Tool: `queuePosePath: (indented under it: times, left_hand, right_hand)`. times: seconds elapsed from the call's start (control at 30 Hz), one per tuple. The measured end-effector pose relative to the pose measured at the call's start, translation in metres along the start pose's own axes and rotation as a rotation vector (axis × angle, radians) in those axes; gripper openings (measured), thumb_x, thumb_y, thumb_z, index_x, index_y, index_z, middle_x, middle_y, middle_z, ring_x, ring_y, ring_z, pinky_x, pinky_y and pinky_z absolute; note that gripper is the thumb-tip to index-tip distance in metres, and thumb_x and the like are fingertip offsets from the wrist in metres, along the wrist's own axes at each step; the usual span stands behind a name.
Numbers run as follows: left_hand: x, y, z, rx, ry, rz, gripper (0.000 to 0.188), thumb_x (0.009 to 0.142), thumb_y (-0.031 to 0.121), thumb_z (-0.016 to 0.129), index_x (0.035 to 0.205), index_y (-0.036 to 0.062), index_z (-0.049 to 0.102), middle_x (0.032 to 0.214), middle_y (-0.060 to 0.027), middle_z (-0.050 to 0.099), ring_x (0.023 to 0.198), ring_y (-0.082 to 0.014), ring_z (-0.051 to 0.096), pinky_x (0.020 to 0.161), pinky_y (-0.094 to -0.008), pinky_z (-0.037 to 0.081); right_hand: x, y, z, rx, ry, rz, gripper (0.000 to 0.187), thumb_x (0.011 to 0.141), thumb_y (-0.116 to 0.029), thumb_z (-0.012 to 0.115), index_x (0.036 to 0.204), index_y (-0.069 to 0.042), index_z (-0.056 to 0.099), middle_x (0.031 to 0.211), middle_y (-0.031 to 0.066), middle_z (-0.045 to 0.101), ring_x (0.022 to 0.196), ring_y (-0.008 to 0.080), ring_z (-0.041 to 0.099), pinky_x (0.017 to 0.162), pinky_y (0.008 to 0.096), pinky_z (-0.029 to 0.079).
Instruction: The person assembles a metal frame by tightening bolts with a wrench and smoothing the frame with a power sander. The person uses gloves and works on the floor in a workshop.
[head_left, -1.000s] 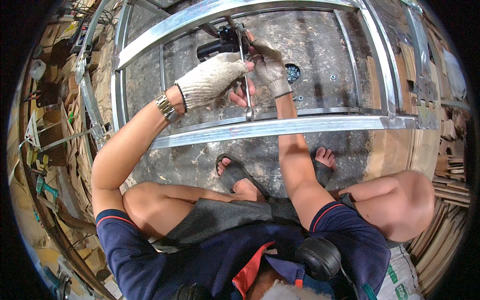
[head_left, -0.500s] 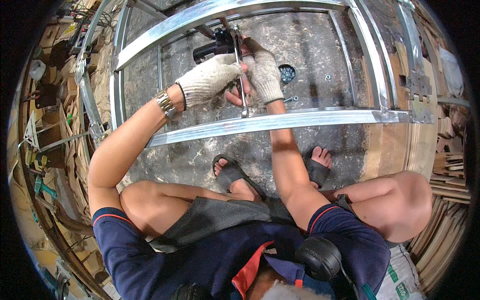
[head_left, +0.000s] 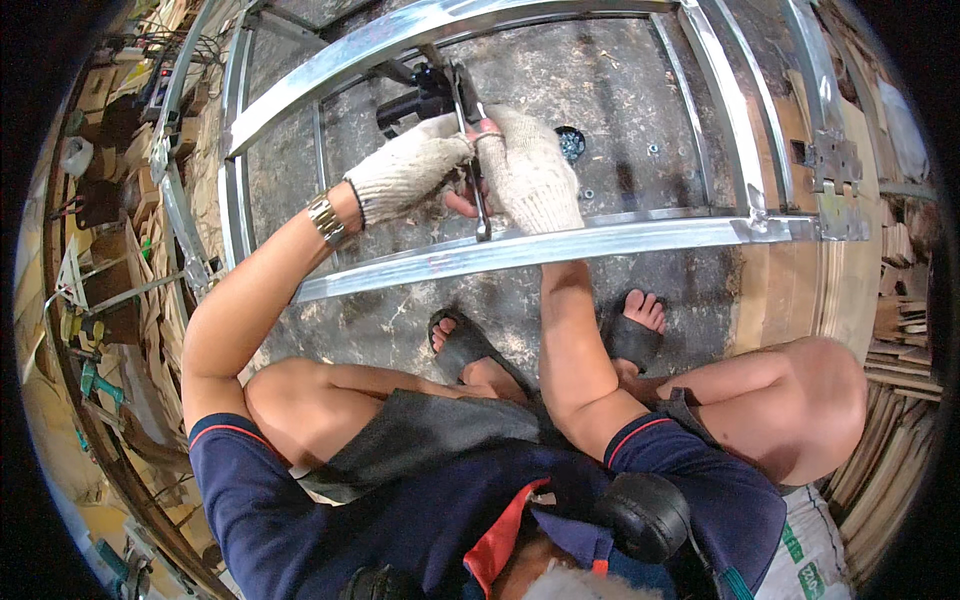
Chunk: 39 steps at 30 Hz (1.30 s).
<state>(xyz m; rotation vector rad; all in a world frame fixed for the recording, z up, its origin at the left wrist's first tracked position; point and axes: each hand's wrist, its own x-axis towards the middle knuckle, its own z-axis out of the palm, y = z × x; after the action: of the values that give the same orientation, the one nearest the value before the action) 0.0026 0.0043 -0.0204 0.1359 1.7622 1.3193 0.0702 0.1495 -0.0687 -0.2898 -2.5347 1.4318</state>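
Note:
A shiny metal frame (head_left: 560, 245) of long bars lies on the dusty floor in front of me. A thin upright metal bar (head_left: 470, 150) crosses it near the middle. My left hand (head_left: 405, 170), in a white knit glove with a metal wristband, is closed on that bar. My right hand (head_left: 530, 170), gloved too, grips the same bar right beside it. A black power tool (head_left: 420, 95) lies on the floor just beyond both hands, under the far rail (head_left: 400, 40).
I squat with sandalled feet (head_left: 465, 345) just behind the near rail. A small round black part (head_left: 572, 143) and loose screws lie on the floor inside the frame. Wood offcuts (head_left: 900, 300) pile at the right; tools and clutter (head_left: 90, 300) line the left.
Both hands have stayed on the thin bar and drawn closer together. The view has shifted a little, so the frame sits slightly lower.

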Motion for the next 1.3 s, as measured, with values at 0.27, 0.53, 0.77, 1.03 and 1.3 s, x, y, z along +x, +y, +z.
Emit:
queuePosePath:
  times: [0.27,0.53,0.77,1.03,1.3]
  left_hand:
    - [-0.004,0.006,-0.006,-0.088,-0.032,-0.11,0.034,0.103,0.037,0.057,0.115,0.0067,0.051,0.086,-0.0124,0.069,0.076,-0.0295,0.074,0.057,-0.0322,0.061]
    - [-0.005,0.005,-0.007,-0.067,-0.052,-0.096,0.034,0.103,0.038,0.056,0.119,0.0073,0.051,0.084,-0.0106,0.068,0.076,-0.0285,0.074,0.057,-0.0304,0.061]
    - [-0.004,0.004,-0.007,-0.091,-0.05,-0.108,0.03,0.104,0.037,0.056,0.112,0.0081,0.051,0.084,-0.0111,0.068,0.076,-0.0284,0.074,0.058,-0.0296,0.061]
    - [-0.007,0.01,-0.003,-0.065,-0.048,-0.096,0.031,0.104,0.036,0.056,0.117,0.0092,0.052,0.085,-0.0102,0.069,0.077,-0.0265,0.074,0.059,-0.0302,0.061]
    - [-0.007,0.011,-0.003,-0.064,-0.072,-0.065,0.038,0.103,0.036,0.056,0.127,0.0077,0.051,0.085,-0.0099,0.069,0.078,-0.0261,0.074,0.059,-0.029,0.061]
  right_hand:
    - [0.028,0.061,-0.01,0.23,-0.002,0.006,0.037,0.1,-0.025,0.053,0.125,-0.002,0.066,0.09,0.0125,0.069,0.079,0.0195,0.064,0.075,0.0351,0.051]
    - [0.058,0.108,0.074,0.31,0.042,-0.311,0.038,0.093,-0.004,0.055,0.13,-0.006,0.065,0.111,0.0104,0.073,0.102,0.0188,0.069,0.082,0.0324,0.054]
    - [0.087,0.107,0.082,0.425,0.037,-0.512,0.056,0.084,0.004,0.057,0.138,-0.011,0.06,0.095,0.0106,0.062,0.084,0.0264,0.063,0.075,0.0331,0.052]
    - [0.071,0.106,0.076,0.35,0.049,-0.532,0.054,0.089,0.003,0.058,0.14,-0.016,0.06,0.096,0.0109,0.068,0.083,0.026,0.065,0.075,0.0347,0.052]
    - [0.05,0.098,0.086,0.325,0.091,-0.295,0.062,0.08,0.002,0.063,0.137,-0.023,0.06,0.109,0.0157,0.069,0.095,0.0365,0.067,0.081,0.0399,0.054]
